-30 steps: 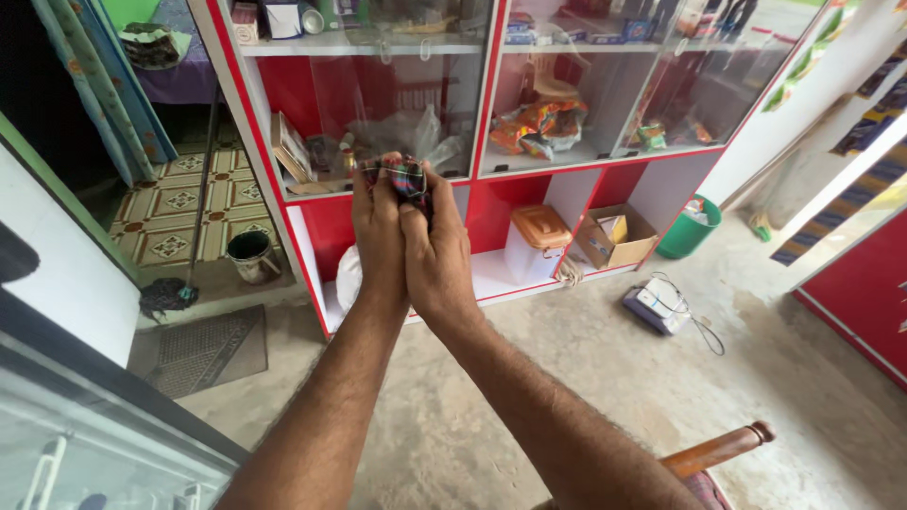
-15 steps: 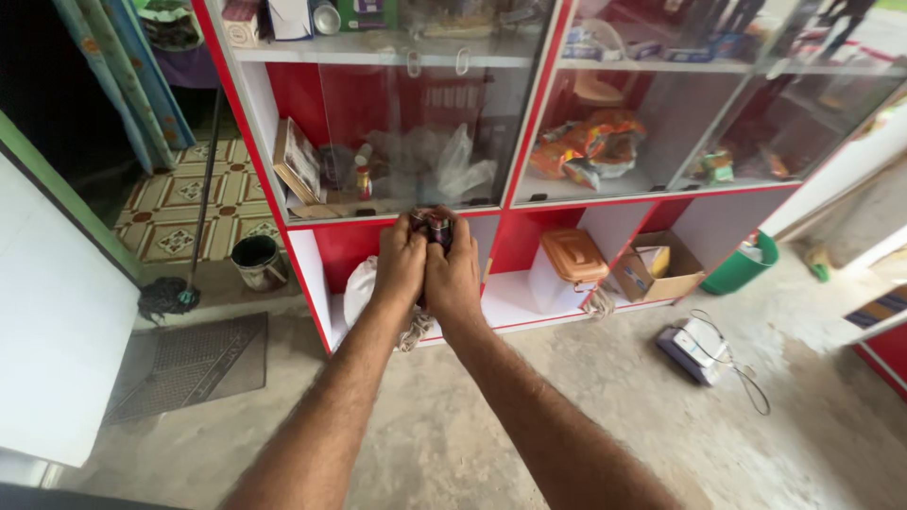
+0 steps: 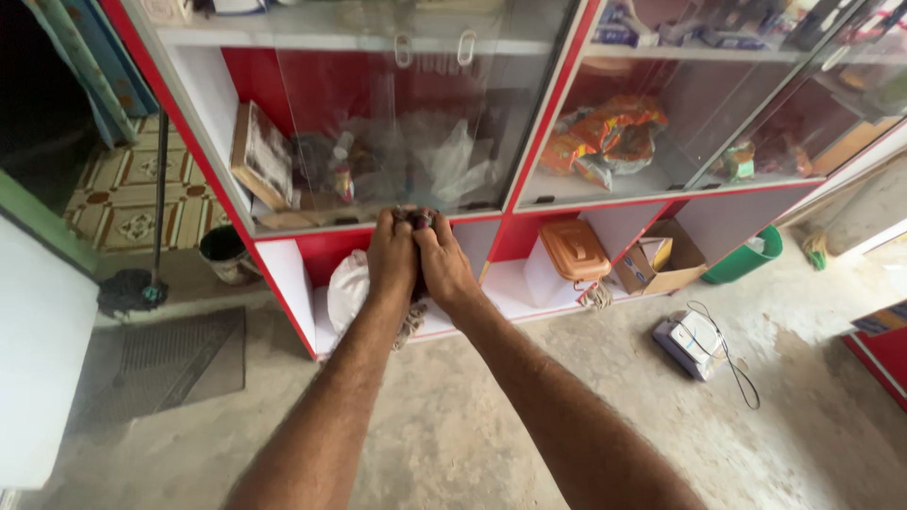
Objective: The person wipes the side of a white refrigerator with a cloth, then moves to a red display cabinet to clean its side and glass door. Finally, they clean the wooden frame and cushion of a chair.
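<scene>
- I see a small dark object [image 3: 416, 219] pinched between both hands, held out in front of the red cabinet [image 3: 548, 142], level with its lower glass shelf; what the object is I cannot tell.
- My left hand [image 3: 392, 255] has its grip closed on it, and my right hand [image 3: 444, 264] is closed on it too, the two hands pressed together.
- Something frayed hangs just below the hands, partly hidden.
- By my judgement the handling is mid-way: the object is held, not set down anywhere.
- Below the hands, in the cabinet's open bottom, lies a white sack [image 3: 348, 288].
- Right of that sit an orange-lidded box [image 3: 572, 250] and a cardboard box [image 3: 661, 260].
</scene>
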Motion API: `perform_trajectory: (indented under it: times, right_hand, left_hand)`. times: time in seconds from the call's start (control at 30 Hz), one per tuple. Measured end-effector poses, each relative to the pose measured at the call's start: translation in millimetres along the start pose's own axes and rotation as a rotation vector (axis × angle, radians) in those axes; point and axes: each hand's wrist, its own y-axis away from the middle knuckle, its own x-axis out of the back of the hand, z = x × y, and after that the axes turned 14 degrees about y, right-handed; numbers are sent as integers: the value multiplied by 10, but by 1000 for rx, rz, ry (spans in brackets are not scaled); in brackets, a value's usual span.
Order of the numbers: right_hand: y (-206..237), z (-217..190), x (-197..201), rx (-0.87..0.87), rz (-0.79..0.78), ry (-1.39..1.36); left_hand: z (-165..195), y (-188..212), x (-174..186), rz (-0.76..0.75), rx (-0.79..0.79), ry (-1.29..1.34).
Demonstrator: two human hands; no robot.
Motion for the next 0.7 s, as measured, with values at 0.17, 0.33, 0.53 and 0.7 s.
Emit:
perform_trajectory:
  times: [0.17, 0.33, 0.53, 0.7]
  right_hand:
    - [-422, -156, -240, 43, 20, 173]
    - [-812, -246, -618, 175, 119, 240]
    - [-1115, -140, -982, 190, 199, 324]
    - [-1297, 96, -1047, 197, 253, 405]
  left_hand:
    - [35, -511, 138, 59, 268, 128]
    - [-59, -1077, 469, 85, -55, -418]
    - [-167, -1292, 805, 102, -95, -517]
    - [-255, -1335, 812, 77, -88, -374]
